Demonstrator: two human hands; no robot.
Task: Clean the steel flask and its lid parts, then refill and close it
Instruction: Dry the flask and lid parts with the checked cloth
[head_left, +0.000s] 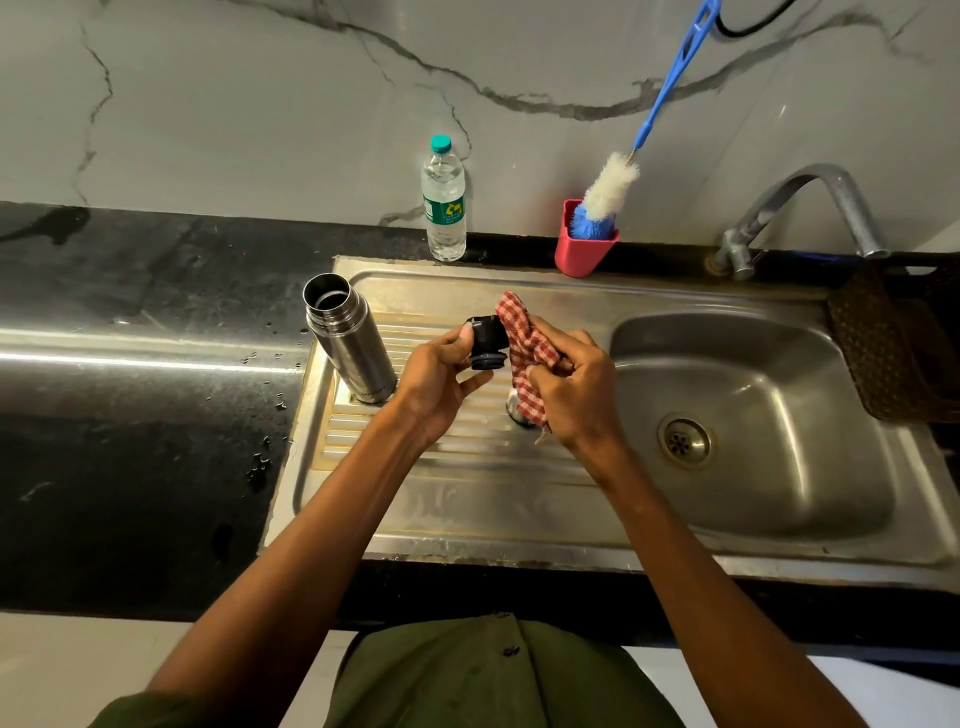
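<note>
The open steel flask (349, 338) stands upright on the left end of the sink's ribbed drainboard (457, 467). My left hand (441, 376) pinches the black inner stopper (485, 340) above the drainboard. A red-and-white checked cloth (524, 345) is gripped in my right hand (574, 392) and lies against the stopper's right side. Beneath the cloth a steel lid part (517, 410) sits on the drainboard, mostly hidden.
A clear water bottle (443, 200) with a teal cap stands at the back edge. A red holder (584, 244) holds a blue-handled bottle brush (610, 189). The sink basin (753, 415) and tap (810, 208) are to the right. Water drops dot the black counter (130, 312).
</note>
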